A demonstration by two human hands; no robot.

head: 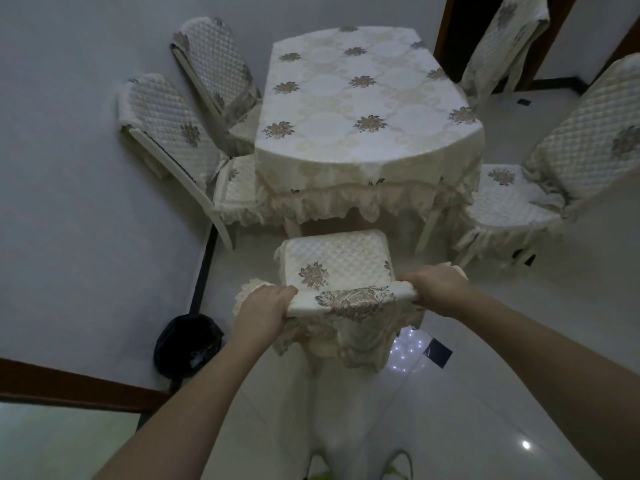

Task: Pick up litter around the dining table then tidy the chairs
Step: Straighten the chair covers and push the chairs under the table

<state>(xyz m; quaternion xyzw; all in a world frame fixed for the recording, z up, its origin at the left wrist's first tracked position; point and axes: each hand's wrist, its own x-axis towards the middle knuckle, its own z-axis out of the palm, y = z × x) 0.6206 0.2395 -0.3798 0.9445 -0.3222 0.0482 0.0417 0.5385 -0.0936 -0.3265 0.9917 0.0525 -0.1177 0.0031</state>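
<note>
two hands on a chair back

a black bin (188, 344) stands by the wall. the left hand (261, 311) and right hand (434, 287), fingers curled, grip the near chair (337, 261) top rail, facing the dining table (363, 98).

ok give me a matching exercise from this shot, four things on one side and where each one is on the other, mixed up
Things:
1. near chair
2. black bin
3. dining table
4. far right chair

Places:
A. by the dark doorway
B. on the floor against the left wall
C. middle of the room, under a floral cloth
D. its backrest top gripped by the left hand and right hand

Pairs: 1-D, 2-B, 3-C, 4-A
</note>
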